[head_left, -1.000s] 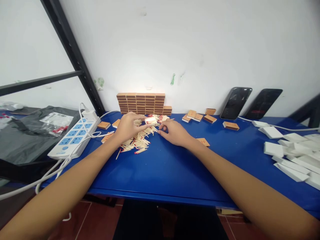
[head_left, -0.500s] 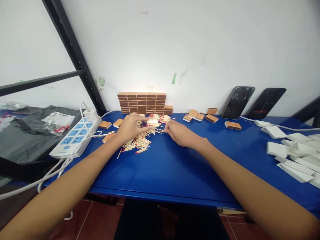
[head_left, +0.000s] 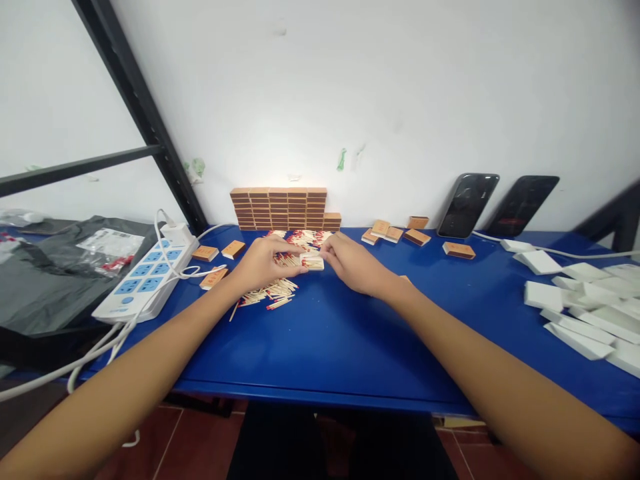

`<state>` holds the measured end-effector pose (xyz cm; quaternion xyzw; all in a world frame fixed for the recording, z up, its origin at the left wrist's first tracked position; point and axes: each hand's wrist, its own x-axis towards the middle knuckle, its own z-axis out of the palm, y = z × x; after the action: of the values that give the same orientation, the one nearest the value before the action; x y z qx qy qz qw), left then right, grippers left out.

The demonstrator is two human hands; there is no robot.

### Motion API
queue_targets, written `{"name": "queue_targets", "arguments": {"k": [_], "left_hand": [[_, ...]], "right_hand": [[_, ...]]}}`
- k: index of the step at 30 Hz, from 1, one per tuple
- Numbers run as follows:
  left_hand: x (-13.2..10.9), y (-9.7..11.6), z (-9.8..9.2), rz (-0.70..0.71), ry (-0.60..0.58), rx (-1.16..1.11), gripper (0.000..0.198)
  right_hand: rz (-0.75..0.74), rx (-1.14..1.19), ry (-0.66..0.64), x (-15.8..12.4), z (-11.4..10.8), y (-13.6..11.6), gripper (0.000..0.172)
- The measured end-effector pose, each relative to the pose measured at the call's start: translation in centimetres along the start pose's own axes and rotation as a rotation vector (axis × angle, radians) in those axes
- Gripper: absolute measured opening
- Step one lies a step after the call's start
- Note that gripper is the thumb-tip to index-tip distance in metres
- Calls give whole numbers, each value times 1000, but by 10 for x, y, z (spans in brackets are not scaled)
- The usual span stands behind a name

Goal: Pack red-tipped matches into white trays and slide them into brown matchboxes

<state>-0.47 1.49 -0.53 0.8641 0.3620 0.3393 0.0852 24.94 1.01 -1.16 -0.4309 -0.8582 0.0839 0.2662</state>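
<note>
A small white matchbox tray [head_left: 313,263] with red-tipped matches in it is pinched at its left end between the thumb and fingers of my left hand [head_left: 263,263]. My right hand [head_left: 353,263] is at the tray's right end, its fingertips pressed together; what they grip, if anything, is too small to make out. Beneath and behind the tray spreads a heap of loose matches [head_left: 275,293] with red heads, partly covered by my left hand. Several layers of brown matchboxes [head_left: 280,209] are stacked behind the heap against the wall.
Loose matchboxes [head_left: 459,250] lie at both sides on the blue table [head_left: 320,353]. Two phones [head_left: 467,205] lean on the wall. White empty trays [head_left: 590,293] are piled at the right. A power strip [head_left: 147,273] with white cables stands at the left.
The tray has come down slightly and nearer to me, and matches now show inside it. My right hand has moved in to the tray's right end. The view has shifted slightly.
</note>
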Motion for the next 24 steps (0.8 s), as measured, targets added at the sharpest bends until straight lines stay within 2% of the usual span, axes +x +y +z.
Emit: {"name": "queue_targets", "arguments": {"k": [6,12,15,20,24], "left_hand": [[0,0,2,-26,-7,-50,42],[1,-1,-1,-131,108,39,37],[2,-2,-4,-138,169,108,34],[2,-6,-4,-114,171,134,31],[1,-8,-3,-109,165,138,34]], "right_hand": [[-75,16,41,-1,2,-10,10],[28,-5,139,0,3,-6,14],[71,-9,82,3,13,1,7],[77,-12,-42,9,22,-2,6],[112,-41,-90,11,18,-9,14]]}}
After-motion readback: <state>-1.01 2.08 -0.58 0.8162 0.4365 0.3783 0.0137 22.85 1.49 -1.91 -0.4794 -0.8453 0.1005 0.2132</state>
